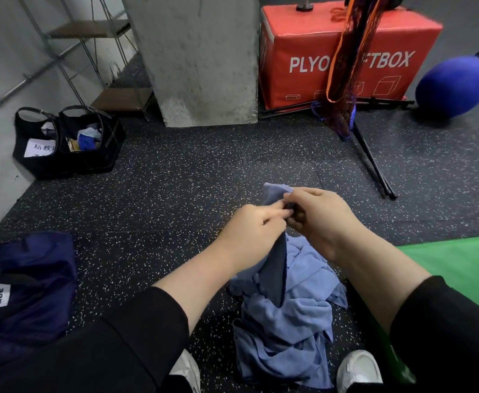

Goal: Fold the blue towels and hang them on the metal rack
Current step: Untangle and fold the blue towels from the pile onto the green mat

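Note:
A crumpled heap of blue towels (286, 330) lies on the speckled black floor between my white shoes. One blue towel (273, 194) is lifted out of the heap, and both hands pinch its top edge close together. My left hand (256, 225) grips it from the left, my right hand (317, 214) from the right, fingertips almost touching. The towel hangs down from the hands into the heap. A metal rack with wooden shelves (90, 61) stands at the far left against the wall.
Two black bags (68, 143) sit below the rack. A navy bag (25, 285) lies at the left. A concrete pillar (201, 58), a red plyo box (346, 52), a black stand with netting (349, 89), a blue ball (454, 86) and a green mat (459, 268) surround me.

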### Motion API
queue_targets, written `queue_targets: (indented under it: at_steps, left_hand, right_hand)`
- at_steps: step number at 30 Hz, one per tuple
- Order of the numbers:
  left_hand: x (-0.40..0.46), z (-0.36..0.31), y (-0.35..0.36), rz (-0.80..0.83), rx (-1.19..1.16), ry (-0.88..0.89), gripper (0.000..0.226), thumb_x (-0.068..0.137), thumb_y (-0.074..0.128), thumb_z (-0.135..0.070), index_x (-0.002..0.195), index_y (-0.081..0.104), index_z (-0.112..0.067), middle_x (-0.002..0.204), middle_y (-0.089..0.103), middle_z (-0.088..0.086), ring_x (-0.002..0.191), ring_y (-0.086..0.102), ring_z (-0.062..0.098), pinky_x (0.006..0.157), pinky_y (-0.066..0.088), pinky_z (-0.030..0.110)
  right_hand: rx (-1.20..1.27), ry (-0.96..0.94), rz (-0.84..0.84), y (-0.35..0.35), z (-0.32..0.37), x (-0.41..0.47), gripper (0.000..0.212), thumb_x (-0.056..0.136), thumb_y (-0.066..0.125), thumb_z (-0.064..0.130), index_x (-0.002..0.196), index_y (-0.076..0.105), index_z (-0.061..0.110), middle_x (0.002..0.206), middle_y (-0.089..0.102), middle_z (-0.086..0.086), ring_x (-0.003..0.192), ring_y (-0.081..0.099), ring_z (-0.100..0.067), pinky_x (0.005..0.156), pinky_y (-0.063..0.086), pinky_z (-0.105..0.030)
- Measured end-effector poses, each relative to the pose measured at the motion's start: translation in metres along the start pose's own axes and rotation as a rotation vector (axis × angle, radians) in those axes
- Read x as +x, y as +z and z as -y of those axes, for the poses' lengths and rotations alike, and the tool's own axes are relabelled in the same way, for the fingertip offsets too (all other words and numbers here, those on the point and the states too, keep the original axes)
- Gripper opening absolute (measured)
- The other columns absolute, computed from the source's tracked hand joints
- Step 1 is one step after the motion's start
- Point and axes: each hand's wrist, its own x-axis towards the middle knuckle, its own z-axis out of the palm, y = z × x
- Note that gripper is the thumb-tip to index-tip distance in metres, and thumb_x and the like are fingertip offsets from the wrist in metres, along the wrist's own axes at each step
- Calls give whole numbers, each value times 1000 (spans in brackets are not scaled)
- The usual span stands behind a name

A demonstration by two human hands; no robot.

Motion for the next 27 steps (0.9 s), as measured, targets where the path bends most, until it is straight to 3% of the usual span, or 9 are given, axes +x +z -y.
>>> queue_targets:
  at_steps: [3, 6, 8, 11, 13, 16, 19, 22, 27]
  left_hand:
    - [-3, 1, -4, 74, -188, -120, 35, 98, 47, -2, 117, 76, -7, 129, 70, -7, 118, 63, 1, 104, 48, 23]
    - [1, 0, -17, -191, -146, -116, 27, 96, 47, -4, 93, 73, -10, 87, 78, 1, 78, 72, 13, 71, 55, 30]
    - [6, 3, -30, -274, 127, -33, 20, 94, 58, -16, 111, 65, -24, 103, 71, -8, 92, 65, 7, 80, 49, 27]
    - [11, 16, -40, -20, 481, -55, 71, 88, 73, -41, 150, 39, -40, 153, 40, -10, 140, 35, 13, 115, 31, 40]
    - [12, 26, -42, 72, 535, -95, 68, 83, 78, -47, 143, 49, -40, 154, 39, -10, 142, 33, 17, 117, 27, 44]
    - [13, 35, -48, 62, 488, -115, 25, 82, 79, -45, 93, 65, -29, 107, 59, -9, 101, 56, 18, 88, 46, 36]
    - [11, 33, -55, 12, 452, -139, 24, 89, 75, -40, 86, 60, -21, 77, 57, -5, 66, 48, 13, 59, 34, 33]
    - [8, 23, -59, -61, 475, -83, 18, 93, 70, -37, 88, 61, -22, 72, 58, -3, 64, 48, 16, 59, 34, 34]
    - [8, 13, -63, -177, 498, -14, 20, 95, 67, -36, 86, 59, -20, 73, 56, -4, 66, 49, 13, 60, 35, 31]
  right_hand:
    - [-56, -9, -44, -4, -5, 3, 16, 93, 56, -1, 95, 71, 2, 83, 68, -16, 71, 63, -23, 71, 53, -32]
    - [-203, -80, -45, -6, -7, 6, 26, 89, 52, 2, 86, 77, 9, 81, 71, -15, 75, 59, -24, 74, 50, -40]
    - [-309, -115, -1, -7, -4, 6, 28, 85, 52, 9, 84, 78, 17, 83, 73, -14, 77, 59, -23, 75, 49, -41]
    - [-436, -180, 74, -6, 1, 4, 30, 84, 50, 12, 88, 77, 24, 89, 76, -12, 78, 61, -19, 78, 53, -45]
    - [-522, -223, 105, -8, 4, 3, 29, 82, 49, 15, 91, 76, 25, 89, 75, -9, 79, 61, -17, 83, 55, -50]
    - [-598, -277, 149, -14, 7, 3, 28, 86, 51, 11, 91, 75, 24, 80, 73, 2, 73, 56, -10, 74, 50, -39]
    - [-797, -350, 103, -22, 10, 7, 24, 94, 52, 8, 93, 71, 22, 72, 66, 10, 59, 50, -1, 60, 41, -25]
    - [-968, -377, 35, -30, 12, 12, 18, 99, 53, 17, 94, 66, 29, 78, 69, 7, 67, 62, -12, 63, 50, -29]
    - [-920, -377, -17, -29, 15, 10, 18, 99, 53, 19, 88, 66, 27, 76, 69, -6, 57, 61, -30, 54, 54, -48]
